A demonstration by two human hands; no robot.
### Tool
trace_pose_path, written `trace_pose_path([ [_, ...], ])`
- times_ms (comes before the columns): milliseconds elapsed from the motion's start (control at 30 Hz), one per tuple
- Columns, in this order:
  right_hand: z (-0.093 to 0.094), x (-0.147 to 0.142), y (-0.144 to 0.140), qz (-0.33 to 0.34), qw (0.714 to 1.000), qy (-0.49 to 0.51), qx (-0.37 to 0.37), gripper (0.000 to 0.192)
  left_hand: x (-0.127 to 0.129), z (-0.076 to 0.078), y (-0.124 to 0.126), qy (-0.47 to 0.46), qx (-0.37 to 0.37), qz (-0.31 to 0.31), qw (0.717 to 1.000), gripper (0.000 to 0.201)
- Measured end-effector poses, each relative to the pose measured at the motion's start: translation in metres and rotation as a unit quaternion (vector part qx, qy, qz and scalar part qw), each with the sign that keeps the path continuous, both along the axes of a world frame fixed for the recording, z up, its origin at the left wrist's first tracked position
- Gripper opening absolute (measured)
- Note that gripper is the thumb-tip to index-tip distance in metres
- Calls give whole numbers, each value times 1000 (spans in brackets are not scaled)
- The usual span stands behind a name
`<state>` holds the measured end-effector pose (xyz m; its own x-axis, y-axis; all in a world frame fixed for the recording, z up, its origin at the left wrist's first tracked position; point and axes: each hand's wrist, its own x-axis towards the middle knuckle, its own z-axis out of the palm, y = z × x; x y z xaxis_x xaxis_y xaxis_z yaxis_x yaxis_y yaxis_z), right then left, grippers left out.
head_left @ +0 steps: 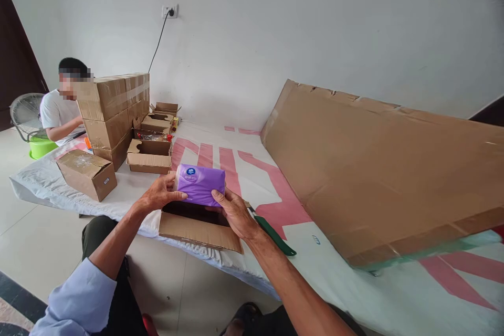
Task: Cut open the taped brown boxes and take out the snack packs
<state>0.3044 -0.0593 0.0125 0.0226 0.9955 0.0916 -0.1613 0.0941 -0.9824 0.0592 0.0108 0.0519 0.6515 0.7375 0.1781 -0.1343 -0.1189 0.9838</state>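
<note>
Between both hands I hold a purple pack of tissues (201,185) with a round blue logo. My left hand (162,192) grips its left end, thumb along the lower edge. At the right end, my right hand (236,212) has its thumb on the front face; its other fingers are partly hidden. Just below the pack is an open cardboard box (199,229), its near flap folded outward and its inside dark. A green-handled tool (275,234), perhaps a knife, lies beside my right wrist, its far end partly covered.
A closed carton (84,173) and stacked taped cartons (114,110) stand left, with open boxes (149,155) beside them. A large cardboard sheet (378,178) leans across the right side. Behind the stack sits another person (59,115) near a fan (25,110).
</note>
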Motion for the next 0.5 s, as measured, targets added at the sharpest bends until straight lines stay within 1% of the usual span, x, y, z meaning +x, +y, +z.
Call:
trace_pose_path([
  [133,-1,-1,-1,-6,1000,-4,0,59,1,-3,-1,-11,-5,6,1000,67],
  [300,-1,-1,-4,-15,1000,-13,2,60,3,-8,-3,-25,-4,18,1000,72],
  [500,4,-2,-8,-34,999,-28,17,60,4,-13,-7,-29,-5,32,999,72],
])
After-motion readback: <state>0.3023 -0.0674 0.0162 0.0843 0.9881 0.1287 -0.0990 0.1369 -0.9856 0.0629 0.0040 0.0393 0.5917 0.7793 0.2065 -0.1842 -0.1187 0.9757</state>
